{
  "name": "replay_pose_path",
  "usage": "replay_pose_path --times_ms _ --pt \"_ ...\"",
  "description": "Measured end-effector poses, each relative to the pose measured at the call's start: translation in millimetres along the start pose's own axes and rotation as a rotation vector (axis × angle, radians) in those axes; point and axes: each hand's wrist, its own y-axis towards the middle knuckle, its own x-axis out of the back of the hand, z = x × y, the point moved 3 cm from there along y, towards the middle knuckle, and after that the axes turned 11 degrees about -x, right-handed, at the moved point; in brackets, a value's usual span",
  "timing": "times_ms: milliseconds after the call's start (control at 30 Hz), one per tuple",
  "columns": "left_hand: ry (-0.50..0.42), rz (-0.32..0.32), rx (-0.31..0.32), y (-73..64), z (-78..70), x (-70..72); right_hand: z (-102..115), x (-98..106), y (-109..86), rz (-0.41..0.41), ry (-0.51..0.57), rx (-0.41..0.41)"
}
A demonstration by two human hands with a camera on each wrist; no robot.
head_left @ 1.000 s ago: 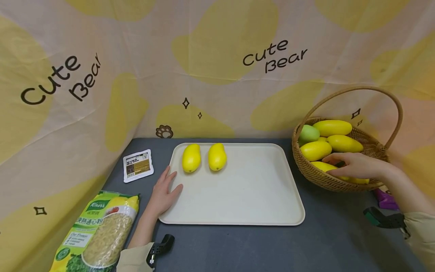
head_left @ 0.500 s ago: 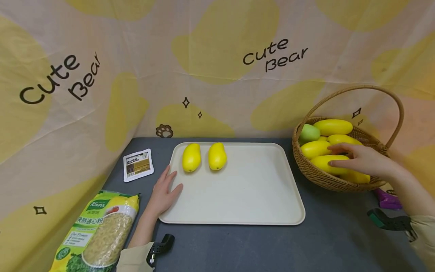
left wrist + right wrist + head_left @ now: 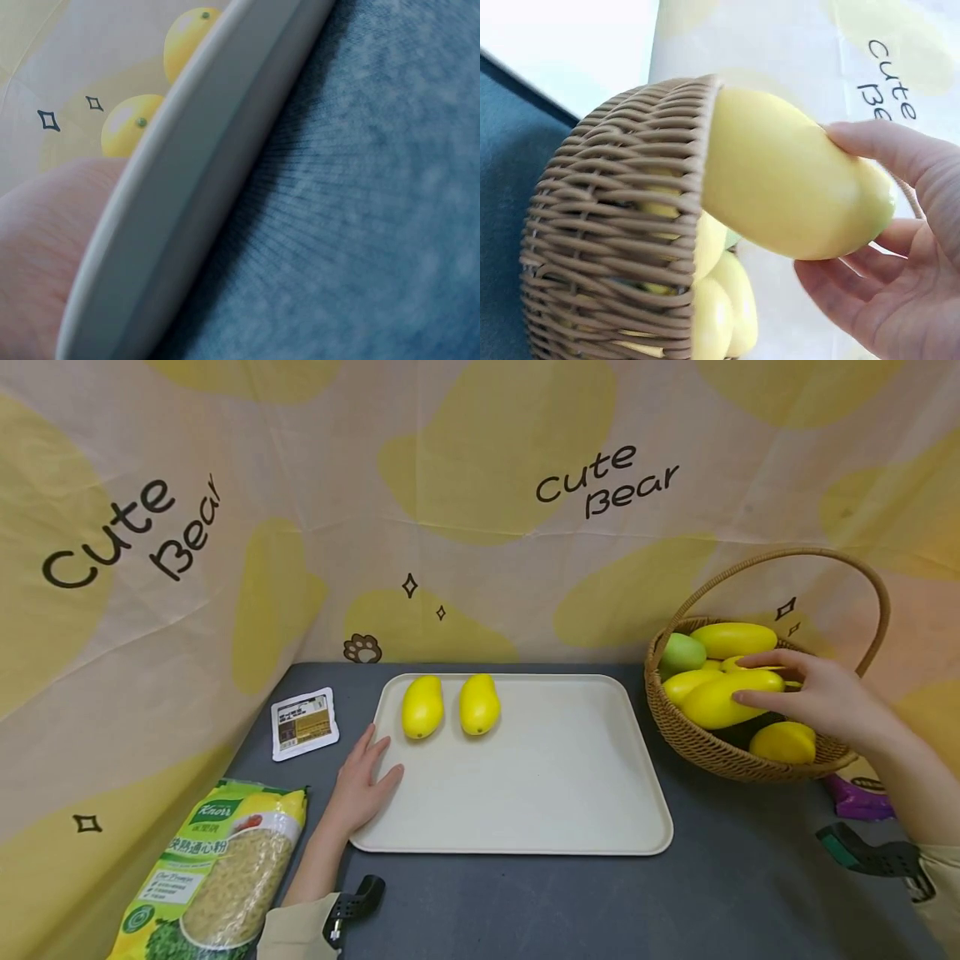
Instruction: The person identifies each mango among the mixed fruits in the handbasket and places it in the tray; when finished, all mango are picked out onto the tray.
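My right hand (image 3: 836,697) grips a yellow mango (image 3: 723,702) between thumb and fingers, above the other fruit in the wicker basket (image 3: 693,747). Up close in the right wrist view, the same mango (image 3: 787,180) shows a greenish tip, and the basket's wall (image 3: 615,217) stands beside it. My left hand (image 3: 360,793) rests on the left edge of the off-white tray (image 3: 540,793) with its fingers spread. Two more mangoes, a left one (image 3: 423,707) and a right one (image 3: 480,706), lie side by side at the tray's back left.
Several yellow fruits and a green fruit (image 3: 684,652) lie in the basket, under its tall arched handle (image 3: 795,553). A Knorr bag (image 3: 217,868) lies front left, with a small flat packet (image 3: 303,724) behind it. A purple packet (image 3: 858,797) sits beside the basket.
My right hand has taken hold of the front mango and raised it up and back from its place, uncovering a gap and another yellow fruit below. My left hand has stayed still.
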Motion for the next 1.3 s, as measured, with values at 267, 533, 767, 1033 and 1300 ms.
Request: replay_pose_path --times_ms 267,533,767,1033,1300 --pt "0.001 -0.001 -0.001 -0.5 3.8 1.3 11.2 2.1 -1.6 -0.083 0.151 -0.020" --pt "-0.012 -0.002 0.001 -1.4 4.0 3.6 34.7 -4.5 -5.3 -0.064 0.315 -0.002" --pt "-0.015 -0.004 -0.001 -1.6 4.5 3.4 59.4 -18.7 -1.6 0.001 0.483 0.033" --pt "-0.023 -0.005 0.006 -1.8 5.4 1.6 80.8 -57.0 10.4 0.104 0.590 0.044" --pt "-0.019 -0.004 0.004 -1.4 5.7 1.8 94.4 -106.2 25.2 0.207 0.677 0.030"
